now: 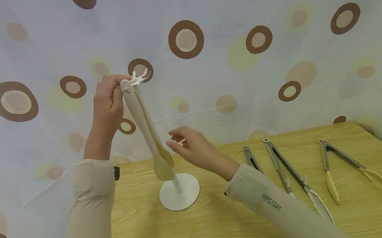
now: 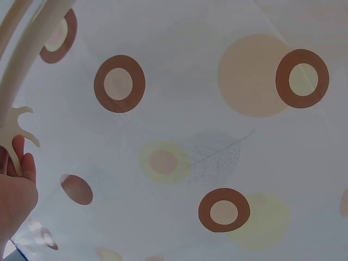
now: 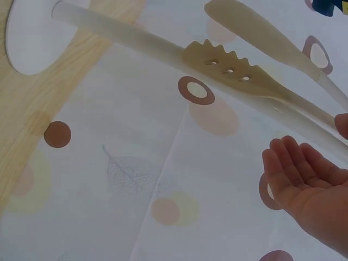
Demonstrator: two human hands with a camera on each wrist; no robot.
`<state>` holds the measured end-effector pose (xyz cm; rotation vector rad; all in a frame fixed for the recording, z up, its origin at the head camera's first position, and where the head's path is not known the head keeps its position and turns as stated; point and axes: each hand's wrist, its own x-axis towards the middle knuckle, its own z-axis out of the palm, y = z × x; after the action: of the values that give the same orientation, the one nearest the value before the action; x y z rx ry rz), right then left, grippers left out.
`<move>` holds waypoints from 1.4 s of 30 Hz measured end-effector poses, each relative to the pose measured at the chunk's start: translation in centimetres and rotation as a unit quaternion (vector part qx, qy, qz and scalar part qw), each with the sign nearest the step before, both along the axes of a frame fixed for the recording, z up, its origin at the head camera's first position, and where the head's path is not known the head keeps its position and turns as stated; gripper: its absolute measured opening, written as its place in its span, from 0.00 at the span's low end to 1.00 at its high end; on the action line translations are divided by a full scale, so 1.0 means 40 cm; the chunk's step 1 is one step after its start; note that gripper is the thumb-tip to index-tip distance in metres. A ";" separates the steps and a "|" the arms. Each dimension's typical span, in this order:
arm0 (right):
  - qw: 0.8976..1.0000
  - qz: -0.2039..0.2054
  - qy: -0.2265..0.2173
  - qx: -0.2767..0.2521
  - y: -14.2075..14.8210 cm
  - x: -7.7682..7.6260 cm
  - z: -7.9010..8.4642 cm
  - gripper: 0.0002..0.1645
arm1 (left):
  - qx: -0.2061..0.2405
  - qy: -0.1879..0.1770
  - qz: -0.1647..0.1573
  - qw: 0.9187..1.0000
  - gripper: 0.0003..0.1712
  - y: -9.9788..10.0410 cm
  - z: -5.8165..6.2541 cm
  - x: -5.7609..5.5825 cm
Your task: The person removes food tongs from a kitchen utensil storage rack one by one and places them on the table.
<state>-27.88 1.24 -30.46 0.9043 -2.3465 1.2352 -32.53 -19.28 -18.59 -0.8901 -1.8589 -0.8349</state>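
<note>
A white utensil stand (image 1: 186, 200) with a round base rises from the table, its pronged hook top (image 1: 139, 77) level with my left hand (image 1: 106, 98). That hand grips the top, with fingertips curled round a prong of the hooks (image 2: 20, 133) in the left wrist view. From the hooks hang a cream spatula (image 1: 162, 169) and, behind it, a slotted, toothed-edge server (image 3: 234, 70). My right hand (image 1: 195, 148) is beside the hanging heads, fingers relaxed and slightly bent, holding nothing. In the right wrist view its palm (image 3: 310, 190) faces up below the utensils.
Three tongs lie on the wooden table (image 1: 148, 237) at the right: small grey tongs (image 1: 250, 157), longer tongs with pale tips (image 1: 298, 177) and spread tongs with cream tips (image 1: 348, 160). The right forearm partly covers the first two. A patterned cloth (image 1: 215, 3) hangs behind the table.
</note>
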 end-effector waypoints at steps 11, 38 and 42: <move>0.998 0.038 0.004 -0.042 -0.041 -0.022 -0.003 0.25 | -0.005 0.004 0.000 1.000 0.17 -0.001 0.001 -0.002; 0.988 0.056 -0.022 -0.142 -0.120 -0.029 -0.002 0.26 | 0.000 -0.015 0.004 1.000 0.17 -0.002 0.002 0.003; 0.988 0.058 -0.019 -0.143 -0.119 -0.028 -0.005 0.25 | -0.001 -0.013 0.001 1.000 0.17 -0.002 0.001 0.002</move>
<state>-29.00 -3.52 -30.66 0.9349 -2.0957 1.5981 -32.46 -19.38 -18.54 -0.8821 -1.8833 -0.8480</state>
